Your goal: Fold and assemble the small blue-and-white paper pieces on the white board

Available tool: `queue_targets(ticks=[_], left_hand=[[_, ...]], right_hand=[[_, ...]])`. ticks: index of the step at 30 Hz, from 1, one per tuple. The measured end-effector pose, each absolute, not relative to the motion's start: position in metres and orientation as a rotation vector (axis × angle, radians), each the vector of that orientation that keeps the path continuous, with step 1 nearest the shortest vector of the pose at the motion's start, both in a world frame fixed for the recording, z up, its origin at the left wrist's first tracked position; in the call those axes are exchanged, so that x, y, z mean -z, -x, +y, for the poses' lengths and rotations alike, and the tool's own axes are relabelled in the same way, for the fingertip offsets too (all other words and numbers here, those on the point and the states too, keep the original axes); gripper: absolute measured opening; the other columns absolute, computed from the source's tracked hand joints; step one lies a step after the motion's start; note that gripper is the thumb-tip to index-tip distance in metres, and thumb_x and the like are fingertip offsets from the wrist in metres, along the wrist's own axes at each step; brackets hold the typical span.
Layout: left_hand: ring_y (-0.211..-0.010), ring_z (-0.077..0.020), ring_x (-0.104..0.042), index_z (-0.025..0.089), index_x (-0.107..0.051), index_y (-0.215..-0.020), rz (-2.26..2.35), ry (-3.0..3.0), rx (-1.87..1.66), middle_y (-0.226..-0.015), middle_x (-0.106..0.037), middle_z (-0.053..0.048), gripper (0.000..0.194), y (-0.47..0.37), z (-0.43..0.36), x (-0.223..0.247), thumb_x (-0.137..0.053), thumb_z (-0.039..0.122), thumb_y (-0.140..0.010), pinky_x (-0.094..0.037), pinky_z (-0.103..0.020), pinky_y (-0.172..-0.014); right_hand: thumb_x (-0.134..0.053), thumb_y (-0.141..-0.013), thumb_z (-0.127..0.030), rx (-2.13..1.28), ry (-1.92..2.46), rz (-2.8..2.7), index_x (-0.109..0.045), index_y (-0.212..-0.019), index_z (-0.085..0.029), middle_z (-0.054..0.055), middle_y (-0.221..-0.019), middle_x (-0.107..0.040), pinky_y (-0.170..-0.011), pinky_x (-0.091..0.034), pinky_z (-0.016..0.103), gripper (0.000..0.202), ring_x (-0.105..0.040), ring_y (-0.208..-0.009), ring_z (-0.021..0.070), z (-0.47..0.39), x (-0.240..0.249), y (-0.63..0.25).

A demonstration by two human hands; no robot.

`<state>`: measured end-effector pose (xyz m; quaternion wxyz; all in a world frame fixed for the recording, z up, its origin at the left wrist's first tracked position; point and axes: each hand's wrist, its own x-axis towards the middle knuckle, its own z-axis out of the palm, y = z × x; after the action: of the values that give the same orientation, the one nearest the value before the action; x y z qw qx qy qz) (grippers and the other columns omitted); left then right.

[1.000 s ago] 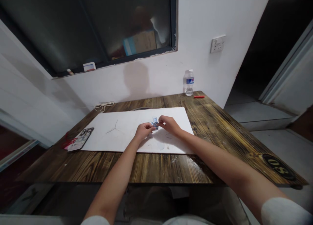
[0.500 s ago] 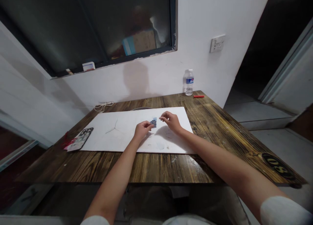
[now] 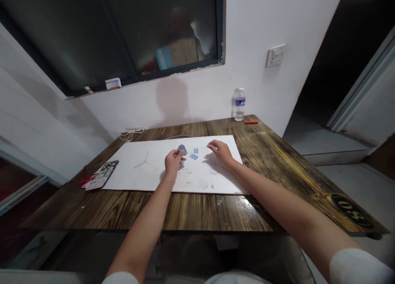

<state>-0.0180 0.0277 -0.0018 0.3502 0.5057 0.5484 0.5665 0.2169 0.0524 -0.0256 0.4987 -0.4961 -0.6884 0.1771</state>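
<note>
A: Left hand [image 3: 173, 162]?
B: Pinching blue pieces [image 3: 182, 150] over the white board [image 3: 123, 168], nearer its far edge.
A: Right hand [image 3: 222, 152]?
B: Near board's right edge; can't tell its grip. Loose pieces [image 3: 194, 157] between hands.

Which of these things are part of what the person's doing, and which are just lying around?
Seemingly in use:
- dark blue piece held in the left hand
- blue-and-white pieces between the hands
- white board beneath them

Apparently just lying about:
- bottle
- red stick
- bundled cord
- patterned flat thing, board's left end
</note>
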Motion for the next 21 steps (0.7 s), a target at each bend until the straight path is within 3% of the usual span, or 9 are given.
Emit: queue_targets(ticks=[6, 12, 16, 21], left_hand=[[-0.053, -0.0113, -0.061, 0.018, -0.062, -0.077, 1.413, -1.356, -1.447, -0.075, -0.073, -0.005, 0.033, 0.016, 0.025, 0.0, -0.072, 0.047, -0.066, -0.038, -0.017, -0.043], [-0.052, -0.0107, -0.059, 0.018, -0.062, -0.076, 1.419, -1.355, -1.466, -0.07, -0.07, -0.003, 0.033, 0.016, 0.025, -0.001, -0.072, 0.047, -0.065, -0.039, -0.017, -0.044], [-0.052, -0.0105, -0.059, 0.018, -0.062, -0.076, 1.414, -1.363, -1.463, -0.072, -0.071, -0.003, 0.033, 0.015, 0.024, -0.001, -0.071, 0.048, -0.066, -0.039, -0.018, -0.044], [-0.052, -0.0101, -0.059, 0.018, -0.061, -0.076, 1.407, -1.344, -1.482, -0.071, -0.071, -0.003, 0.034, 0.015, 0.023, -0.003, -0.072, 0.048, -0.065, -0.039, -0.018, -0.045]], right_hand=[[-0.058, -0.093, -0.035, -0.242, 1.063, -2.118, -0.068, -0.116, -0.02, 0.01, -0.118, -0.07, -0.098, -0.045, 0.041, 0.029, -0.059, -0.112, 0.0265, 0.046, 0.026, -0.21], [-0.055, -0.094, -0.048, -0.102, 0.889, -2.497, -0.054, -0.139, -0.021, 0.011, -0.145, -0.053, -0.111, -0.033, 0.049, 0.053, -0.037, -0.141, 0.0328, 0.035, 0.029, -0.199], [-0.05, -0.096, -0.051, -0.133, 0.911, -2.62, -0.052, -0.14, -0.02, 0.014, -0.141, -0.056, -0.107, -0.036, 0.046, 0.054, -0.043, -0.137, 0.0321, 0.032, 0.028, -0.198], [-0.048, -0.097, -0.05, -0.105, 0.921, -2.575, -0.063, -0.127, -0.019, 0.015, -0.119, -0.068, -0.095, -0.04, 0.038, 0.045, -0.058, -0.116, 0.0276, 0.029, 0.018, -0.2]])
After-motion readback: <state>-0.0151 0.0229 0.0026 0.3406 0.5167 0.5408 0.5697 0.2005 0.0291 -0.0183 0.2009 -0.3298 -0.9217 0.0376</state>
